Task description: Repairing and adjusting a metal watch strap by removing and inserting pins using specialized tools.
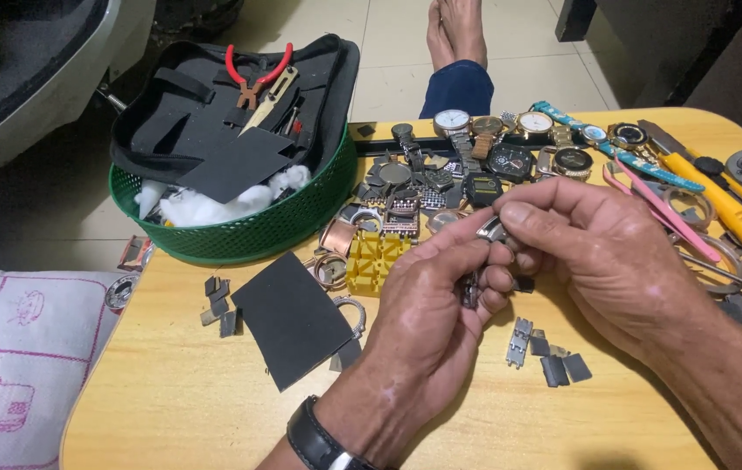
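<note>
Left hand: your left hand (436, 300), a black watch on its wrist, is pinched shut around the lower end of a small silver metal watch-bracelet piece (480, 261).
Right hand: your right hand (584, 248) meets the left one, thumb and forefinger clamped on the top of the same silver piece.
Held piece: it sits between both sets of fingertips, raised above the round yellow wooden table (179, 392), near its middle; most of it is hidden by your fingers.
Just below your hands: a few loose grey metal bracelet links (549, 352) lie on the table.
Left of your hands: a yellow plastic slotted holder block (375, 261), and a flat dark grey square sheet (288, 318) nearer you.
Far side: a cluster of wristwatches and watch cases (493, 148) lies behind your hands.
Back left: a green mesh plastic basket (249, 231) holds a black tool pouch (214, 104) with red-handled pliers (253, 78).
Right edge: pink plastic tweezers (663, 209) and a yellow-handled tool (732, 222).
</note>
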